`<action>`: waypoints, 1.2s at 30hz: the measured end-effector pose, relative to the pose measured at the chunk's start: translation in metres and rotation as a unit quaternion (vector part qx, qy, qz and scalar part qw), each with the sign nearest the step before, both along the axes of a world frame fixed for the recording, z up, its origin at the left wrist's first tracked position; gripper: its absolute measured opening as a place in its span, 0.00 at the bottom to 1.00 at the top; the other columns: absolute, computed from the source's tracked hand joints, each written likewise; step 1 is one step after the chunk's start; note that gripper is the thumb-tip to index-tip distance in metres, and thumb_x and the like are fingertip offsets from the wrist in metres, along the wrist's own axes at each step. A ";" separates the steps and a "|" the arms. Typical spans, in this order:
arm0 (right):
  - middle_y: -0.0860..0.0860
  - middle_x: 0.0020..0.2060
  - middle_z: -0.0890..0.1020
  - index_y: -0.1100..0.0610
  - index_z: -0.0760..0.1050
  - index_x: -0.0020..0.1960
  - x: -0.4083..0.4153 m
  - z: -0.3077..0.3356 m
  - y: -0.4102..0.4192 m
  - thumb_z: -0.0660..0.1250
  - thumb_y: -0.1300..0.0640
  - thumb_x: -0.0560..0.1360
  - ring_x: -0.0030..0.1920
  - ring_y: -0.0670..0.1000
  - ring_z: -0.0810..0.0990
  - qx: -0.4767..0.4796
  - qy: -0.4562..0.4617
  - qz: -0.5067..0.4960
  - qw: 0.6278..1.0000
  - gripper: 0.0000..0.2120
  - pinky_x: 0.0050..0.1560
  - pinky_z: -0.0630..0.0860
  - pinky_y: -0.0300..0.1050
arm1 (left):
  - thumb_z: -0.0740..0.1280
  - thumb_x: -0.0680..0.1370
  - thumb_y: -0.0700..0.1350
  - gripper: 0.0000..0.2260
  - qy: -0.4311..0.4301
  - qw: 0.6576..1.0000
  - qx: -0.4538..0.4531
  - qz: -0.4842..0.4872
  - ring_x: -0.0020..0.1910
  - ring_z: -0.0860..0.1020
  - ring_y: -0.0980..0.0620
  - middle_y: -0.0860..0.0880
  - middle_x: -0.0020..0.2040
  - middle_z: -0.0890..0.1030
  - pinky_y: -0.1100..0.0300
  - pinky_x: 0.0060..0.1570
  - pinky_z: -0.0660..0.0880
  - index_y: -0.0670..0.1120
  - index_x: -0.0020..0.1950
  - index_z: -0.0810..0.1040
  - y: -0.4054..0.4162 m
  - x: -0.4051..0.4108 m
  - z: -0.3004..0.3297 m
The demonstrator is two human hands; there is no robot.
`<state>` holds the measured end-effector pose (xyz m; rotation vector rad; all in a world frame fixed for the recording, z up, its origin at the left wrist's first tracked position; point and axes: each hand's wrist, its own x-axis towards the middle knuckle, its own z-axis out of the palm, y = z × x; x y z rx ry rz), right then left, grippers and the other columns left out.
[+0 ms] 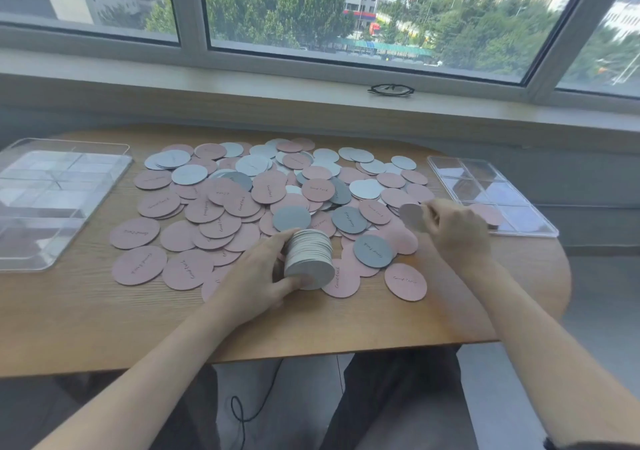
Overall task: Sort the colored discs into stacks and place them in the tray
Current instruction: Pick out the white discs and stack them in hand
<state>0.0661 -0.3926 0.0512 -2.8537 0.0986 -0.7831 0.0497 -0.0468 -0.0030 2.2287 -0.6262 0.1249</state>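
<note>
Head: left hand grips stack; right hand pinches disc (blurred, probably pink).

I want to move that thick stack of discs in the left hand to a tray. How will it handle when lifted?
The stack of discs is many thin loose layers, so it will probably shear or fan apart unless squeezed. The left hand grips it tilted on its side, where it might roll if released. Its thickness suggests moderate weight.
</note>
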 end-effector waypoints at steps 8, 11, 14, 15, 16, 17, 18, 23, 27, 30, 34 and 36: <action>0.44 0.42 0.85 0.56 0.83 0.50 -0.021 0.004 0.115 0.66 0.60 0.80 0.44 0.41 0.81 0.323 0.065 0.254 0.910 0.06 0.46 0.75 0.33 | 0.76 0.72 0.51 0.38 0.021 0.999 -0.036 0.008 0.51 0.75 0.59 0.65 0.57 0.74 0.72 0.51 0.70 0.60 0.78 0.61 0.001 -0.003 0.003; 0.43 0.44 0.84 0.55 0.82 0.54 -0.017 -0.004 0.121 0.64 0.62 0.81 0.47 0.41 0.81 0.348 0.057 0.252 0.901 0.08 0.49 0.75 0.35 | 0.77 0.72 0.49 0.38 0.032 0.998 -0.054 0.011 0.48 0.76 0.56 0.64 0.57 0.76 0.70 0.49 0.72 0.59 0.77 0.62 0.000 -0.004 0.005; 0.40 0.44 0.82 0.52 0.81 0.54 -0.010 -0.010 0.119 0.63 0.63 0.80 0.47 0.40 0.78 0.300 -0.006 0.219 0.928 0.11 0.47 0.73 0.33 | 0.78 0.70 0.49 0.34 0.033 0.997 -0.069 0.001 0.45 0.78 0.54 0.60 0.55 0.79 0.62 0.48 0.76 0.58 0.73 0.69 0.000 -0.004 0.007; 0.40 0.43 0.82 0.52 0.81 0.54 -0.009 -0.010 0.120 0.63 0.64 0.80 0.47 0.40 0.78 0.292 -0.013 0.213 0.932 0.11 0.46 0.72 0.33 | 0.78 0.70 0.50 0.33 0.033 0.997 -0.068 0.000 0.44 0.79 0.53 0.59 0.54 0.79 0.60 0.48 0.76 0.58 0.72 0.70 0.000 -0.004 0.007; 0.40 0.43 0.82 0.52 0.81 0.53 -0.008 -0.011 0.120 0.62 0.64 0.80 0.47 0.39 0.78 0.295 -0.004 0.214 0.931 0.11 0.46 0.72 0.32 | 0.78 0.70 0.50 0.33 0.035 0.997 -0.068 0.002 0.43 0.79 0.52 0.59 0.54 0.79 0.59 0.48 0.77 0.58 0.72 0.70 0.000 -0.004 0.007; 0.39 0.43 0.82 0.51 0.81 0.53 -0.009 -0.011 0.123 0.62 0.64 0.80 0.47 0.38 0.78 0.303 0.014 0.223 0.927 0.12 0.46 0.71 0.31 | 0.79 0.69 0.50 0.33 0.039 0.997 -0.068 0.005 0.43 0.79 0.52 0.59 0.54 0.78 0.58 0.48 0.77 0.57 0.72 0.70 0.000 -0.004 0.007; 0.39 0.43 0.82 0.51 0.80 0.53 -0.010 -0.012 0.126 0.62 0.63 0.80 0.47 0.38 0.78 0.317 0.038 0.236 0.918 0.11 0.47 0.71 0.30 | 0.79 0.69 0.50 0.34 0.040 0.997 -0.067 0.008 0.44 0.79 0.53 0.59 0.54 0.78 0.59 0.49 0.76 0.57 0.73 0.69 0.000 -0.004 0.007; 0.43 0.56 0.81 0.50 0.75 0.66 -0.017 -0.026 0.137 0.58 0.43 0.79 0.57 0.42 0.78 0.310 0.180 0.310 0.881 0.20 0.57 0.72 0.39 | 0.77 0.70 0.54 0.39 0.012 0.999 -0.053 0.006 0.61 0.74 0.59 0.59 0.67 0.69 0.64 0.60 0.72 0.49 0.77 0.65 0.001 -0.005 0.007; 0.43 0.70 0.70 0.50 0.63 0.77 -0.023 -0.028 0.135 0.54 0.33 0.76 0.68 0.40 0.68 0.223 0.213 0.350 0.885 0.35 0.66 0.60 0.29 | 0.71 0.69 0.63 0.38 -0.015 0.999 -0.005 0.040 0.57 0.73 0.58 0.57 0.59 0.77 0.64 0.58 0.69 0.50 0.75 0.68 0.000 -0.007 0.009; 0.45 0.66 0.74 0.52 0.69 0.74 -0.013 -0.024 0.134 0.50 0.32 0.79 0.65 0.40 0.71 0.252 0.167 0.356 0.884 0.33 0.66 0.63 0.31 | 0.77 0.68 0.59 0.32 0.015 0.998 -0.032 0.047 0.50 0.75 0.60 0.56 0.53 0.77 0.72 0.49 0.69 0.50 0.68 0.73 0.000 -0.008 0.011; 0.47 0.62 0.78 0.53 0.75 0.68 0.033 -0.018 0.135 0.59 0.51 0.83 0.59 0.43 0.75 0.262 0.153 0.268 0.914 0.16 0.63 0.70 0.43 | 0.80 0.67 0.53 0.28 0.043 0.997 -0.050 0.044 0.45 0.78 0.58 0.57 0.50 0.77 0.71 0.43 0.72 0.52 0.63 0.73 0.000 -0.008 0.014; 0.49 0.65 0.76 0.54 0.74 0.69 0.061 -0.016 0.140 0.61 0.54 0.82 0.60 0.47 0.76 0.217 0.172 0.253 0.927 0.16 0.65 0.70 0.47 | 0.80 0.67 0.52 0.27 0.050 0.996 -0.055 0.042 0.44 0.78 0.58 0.57 0.49 0.78 0.68 0.42 0.73 0.52 0.61 0.73 0.000 -0.008 0.015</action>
